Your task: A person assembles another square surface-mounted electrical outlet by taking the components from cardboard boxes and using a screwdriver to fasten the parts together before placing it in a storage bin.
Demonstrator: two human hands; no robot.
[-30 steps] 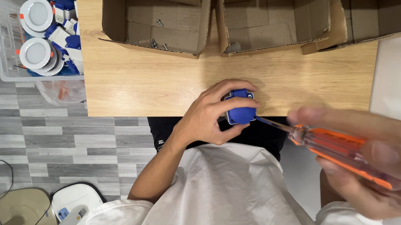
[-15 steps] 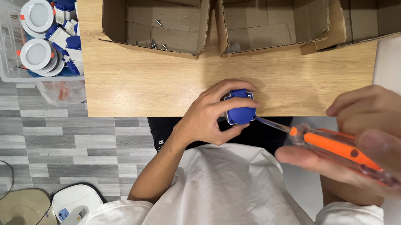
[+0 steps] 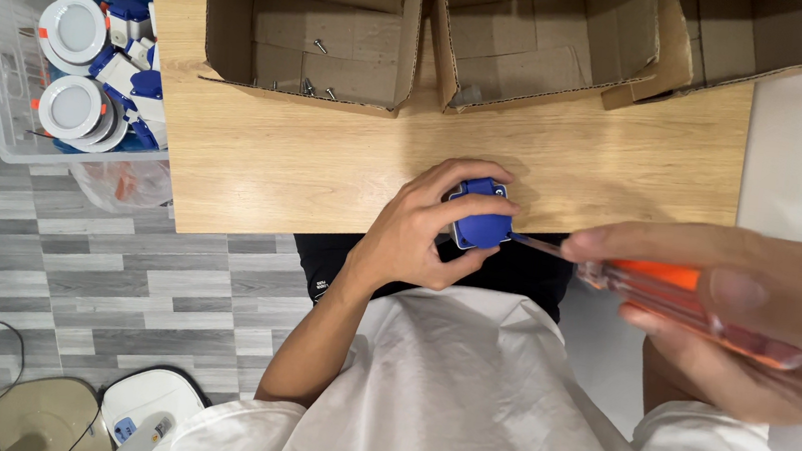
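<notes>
My left hand (image 3: 426,228) grips a small blue plastic part (image 3: 480,219) at the near edge of the wooden table (image 3: 329,147). My right hand (image 3: 763,317) holds an orange-handled screwdriver (image 3: 685,298) close to the camera. Its metal shaft (image 3: 540,243) points left, and its tip meets the right side of the blue part. My fingers wrap over the top and underside of the part, hiding much of it.
Open cardboard boxes (image 3: 313,29) stand at the back of the table; the left one holds a few screws (image 3: 316,90). A clear plastic bin (image 3: 57,65) left of the table holds round white lamp fittings and blue parts. A white device (image 3: 154,404) sits on the grey floor.
My right hand has shifted its grip on the screwdriver handle, turning it, while the tip stays at the blue part. My left hand has kept still.
</notes>
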